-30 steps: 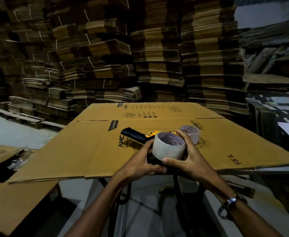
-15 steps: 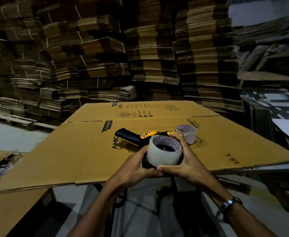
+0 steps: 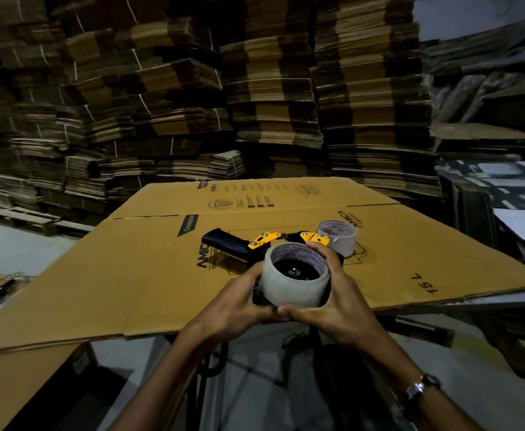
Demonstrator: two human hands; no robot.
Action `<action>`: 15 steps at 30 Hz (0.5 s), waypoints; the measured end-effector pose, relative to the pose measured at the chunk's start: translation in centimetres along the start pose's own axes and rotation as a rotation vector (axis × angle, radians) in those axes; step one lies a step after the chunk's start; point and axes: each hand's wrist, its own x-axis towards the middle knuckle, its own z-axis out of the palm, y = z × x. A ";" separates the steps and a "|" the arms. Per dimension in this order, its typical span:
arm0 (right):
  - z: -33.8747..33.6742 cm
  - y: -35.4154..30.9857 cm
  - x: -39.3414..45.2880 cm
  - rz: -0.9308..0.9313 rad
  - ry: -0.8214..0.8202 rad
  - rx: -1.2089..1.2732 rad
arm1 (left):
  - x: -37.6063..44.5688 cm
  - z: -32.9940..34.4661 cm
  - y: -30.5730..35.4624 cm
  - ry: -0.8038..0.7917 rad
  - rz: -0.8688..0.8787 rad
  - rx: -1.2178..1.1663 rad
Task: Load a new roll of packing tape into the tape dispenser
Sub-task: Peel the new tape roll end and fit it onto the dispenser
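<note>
A full roll of clear packing tape [image 3: 293, 285] sits over the black hub of the tape dispenser [image 3: 248, 244], whose black handle and yellow parts lie on a flattened cardboard box [image 3: 136, 275]. The hub's centre screw shows inside the roll's core. My left hand [image 3: 239, 309] cups the roll and the dispenser from the left and below. My right hand [image 3: 338, 303] curls round the roll's right side, its thumb under the roll and its fingers reaching to the yellow front part. A smaller, nearly used-up tape roll [image 3: 337, 241] stands just behind on the cardboard.
The flattened box lies across a stand near its front edge. Tall stacks of bundled flat cardboard [image 3: 255, 88] fill the background. More cardboard sheets lie at the lower left [image 3: 21, 377], and printed boxes stand at the right [image 3: 503, 197].
The roll has dropped further onto the dispenser hub, so the hub and its screw now show inside the core. Both hands stay round the roll.
</note>
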 end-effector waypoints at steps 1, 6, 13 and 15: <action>-0.1 0.0 0.0 0.001 0.001 0.000 | 0.0 0.0 0.0 0.000 -0.002 0.003; -0.7 0.1 0.4 0.013 -0.025 -0.001 | 0.2 -0.4 0.2 -0.032 -0.032 0.006; -1.6 -0.2 0.9 0.019 -0.132 -0.013 | -0.1 -0.2 0.8 -0.013 -0.048 0.019; -1.6 -0.2 0.9 0.012 -0.138 -0.031 | -0.2 -0.2 0.8 0.001 -0.050 0.046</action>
